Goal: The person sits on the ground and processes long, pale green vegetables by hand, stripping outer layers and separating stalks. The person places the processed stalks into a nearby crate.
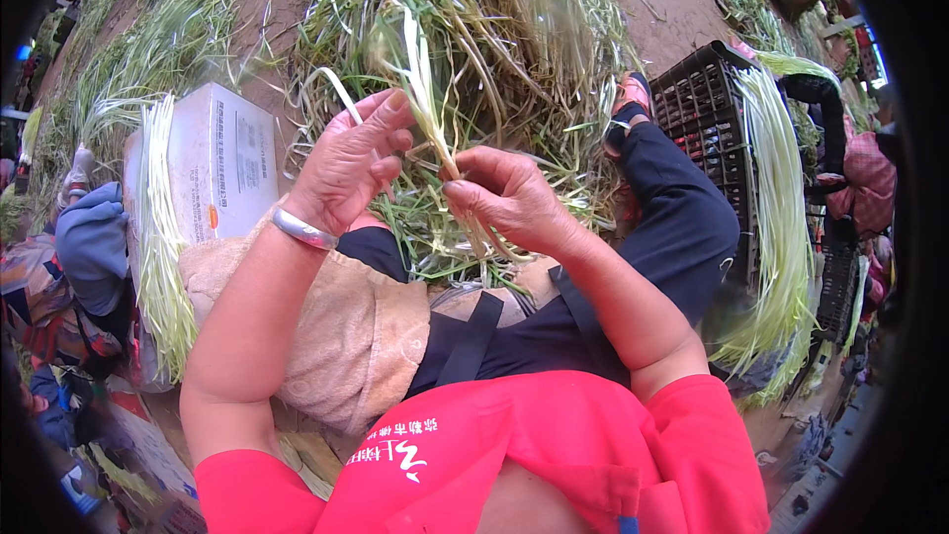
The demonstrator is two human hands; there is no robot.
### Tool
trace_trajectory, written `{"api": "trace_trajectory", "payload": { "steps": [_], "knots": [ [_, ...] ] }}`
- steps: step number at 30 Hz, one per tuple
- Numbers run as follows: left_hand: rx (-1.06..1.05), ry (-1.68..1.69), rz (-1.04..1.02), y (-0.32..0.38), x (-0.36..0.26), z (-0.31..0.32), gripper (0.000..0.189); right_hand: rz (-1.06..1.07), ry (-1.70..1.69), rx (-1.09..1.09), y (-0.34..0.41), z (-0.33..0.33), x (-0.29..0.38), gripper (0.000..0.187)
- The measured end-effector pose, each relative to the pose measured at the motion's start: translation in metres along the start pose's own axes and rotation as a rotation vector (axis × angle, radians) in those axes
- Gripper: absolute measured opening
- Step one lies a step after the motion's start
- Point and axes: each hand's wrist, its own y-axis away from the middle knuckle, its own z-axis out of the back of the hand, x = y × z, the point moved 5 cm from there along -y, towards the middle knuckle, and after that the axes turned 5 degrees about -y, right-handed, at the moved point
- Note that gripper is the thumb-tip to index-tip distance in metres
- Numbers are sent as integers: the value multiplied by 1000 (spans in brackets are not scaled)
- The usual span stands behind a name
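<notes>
My right hand (511,196) grips the lower end of an uprooted plant (422,81) of the onion or garlic kind, thumb and forefinger pinching it. Its pale, split leaf sheaths point upward, and thin brownish strands hang below the grip. My left hand (363,156) is beside the sheaths, thumb and forefinger close together near them. A pale, slender stem (341,95) runs into the left hand and curls over at its top; its lower part is hidden by the fingers. A silvery bangle (304,230) circles the left wrist.
A heap of stripped leaves and stalks (482,37) lies before me. Long pale-green stems (159,237) rest against a white box (222,156) at left. More stems (778,222) lie along a black plastic crate (697,96) at right. A tan towel (363,326) covers my left thigh.
</notes>
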Motion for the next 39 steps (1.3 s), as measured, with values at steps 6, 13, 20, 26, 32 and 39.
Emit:
{"api": "trace_trajectory", "payload": {
  "steps": [6, 13, 20, 26, 32, 39],
  "knots": [
    [-51, -87, -26, -5, 5, 8, 15, -10, 172, -41, -1, -4, -17, 21],
    [49, -228, 28, -3, 7, -5, 7, 221, -322, -125, -41, -7, 10, 19],
    [-106, -121, -118, -4, -13, 10, 8, 253, -747, -387, -42, -15, 25, 13],
    [-317, 234, -453, 11, -87, 76, 11, 413, 90, -162, 21, 18, 19, 10],
    [-360, 214, -536, 31, -130, 117, 21, -818, 1478, 491, 79, 107, -96, 25],
    [-119, -357, -328, -3, -62, 24, 8, 28, 100, -56, -19, 45, -17, 45]
  ]
}}
